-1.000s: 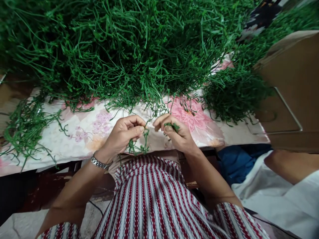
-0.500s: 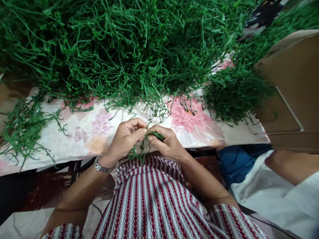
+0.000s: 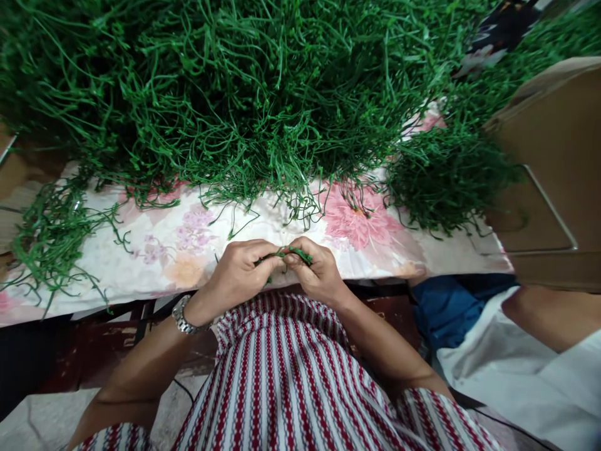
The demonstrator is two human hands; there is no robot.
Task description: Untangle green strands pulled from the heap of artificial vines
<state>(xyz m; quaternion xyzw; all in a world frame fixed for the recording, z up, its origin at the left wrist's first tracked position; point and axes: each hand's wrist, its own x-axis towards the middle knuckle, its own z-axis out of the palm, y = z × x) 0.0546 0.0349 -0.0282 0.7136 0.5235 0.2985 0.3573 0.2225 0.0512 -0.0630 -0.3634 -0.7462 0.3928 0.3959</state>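
Note:
Close to the table's front edge, my left hand (image 3: 244,270) and my right hand (image 3: 318,270) meet over my lap. Both are closed around a small green stringy piece (image 3: 300,254), which runs between the fingertips and partly disappears inside the hands. A few thin strands hang below the left fingers. Beyond the hands lies a large heap of green stringy pieces (image 3: 244,94). A smaller pile (image 3: 56,228) rests on the flowered cloth (image 3: 154,269) at the left.
Another green clump (image 3: 441,178) lies at the right, beside a cardboard box (image 3: 554,163). A person's arm (image 3: 556,313) and white clothing (image 3: 502,369) are at the lower right. Part of another box (image 3: 12,188) shows at the left edge.
My left hand has moved slightly down and now wraps the strands that hung loose between the hands. The fingertips of both hands have come lower.

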